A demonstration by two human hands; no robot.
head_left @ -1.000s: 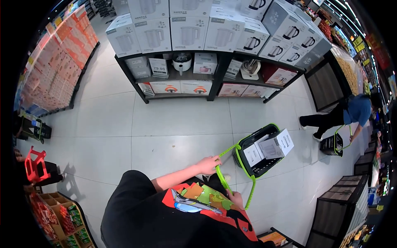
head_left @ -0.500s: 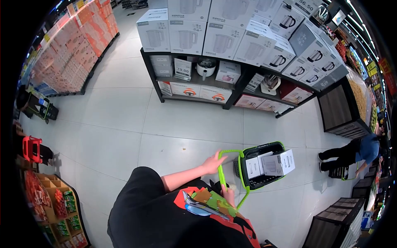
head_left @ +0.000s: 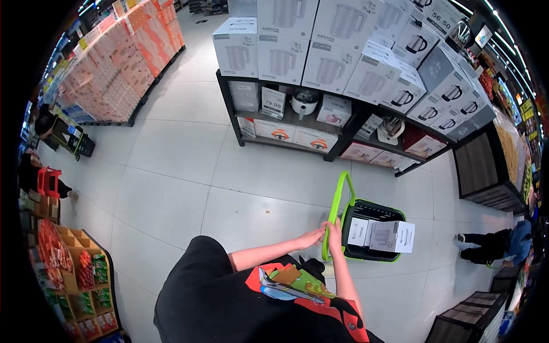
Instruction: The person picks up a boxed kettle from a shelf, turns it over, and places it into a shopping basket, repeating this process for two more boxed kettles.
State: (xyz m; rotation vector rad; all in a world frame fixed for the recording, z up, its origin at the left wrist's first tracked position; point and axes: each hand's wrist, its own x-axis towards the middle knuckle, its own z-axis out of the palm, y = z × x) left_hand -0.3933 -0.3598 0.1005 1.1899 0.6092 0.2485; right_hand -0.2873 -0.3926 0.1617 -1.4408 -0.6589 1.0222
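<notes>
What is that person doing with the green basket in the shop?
A person stands in a shop aisle over a basket that sits on the floor. Their right hand grips its long green handle, which is tipped up, and their left hand reaches in right beside it. White boxes lie in the basket. Kettle boxes are stacked on the shelves just ahead.

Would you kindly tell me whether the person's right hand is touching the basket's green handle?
Touching. The head view shows the right hand closed around the green handle near its lower end, with no gap visible between them.
</notes>
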